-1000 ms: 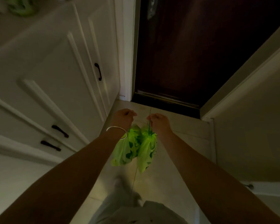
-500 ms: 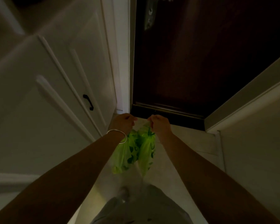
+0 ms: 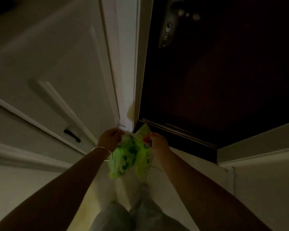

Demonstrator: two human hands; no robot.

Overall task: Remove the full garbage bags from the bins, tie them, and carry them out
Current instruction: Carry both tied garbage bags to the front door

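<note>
Now both hands, left hand [image 3: 109, 137] and right hand [image 3: 158, 142], fingers pinched shut, are carrying the green bag [image 3: 128, 155] centre-frame; next, opening the dark door [image 3: 215, 80].

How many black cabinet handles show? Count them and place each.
1: a black cabinet handle on the white cabinet at lower left, left of the left hand. Others may lie outside the frame.

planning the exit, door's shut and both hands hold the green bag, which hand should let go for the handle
Probably the right hand. The door handle sits above and slightly to its right, while the left hand is nearer the white cabinet and can keep holding the green bag.
</note>
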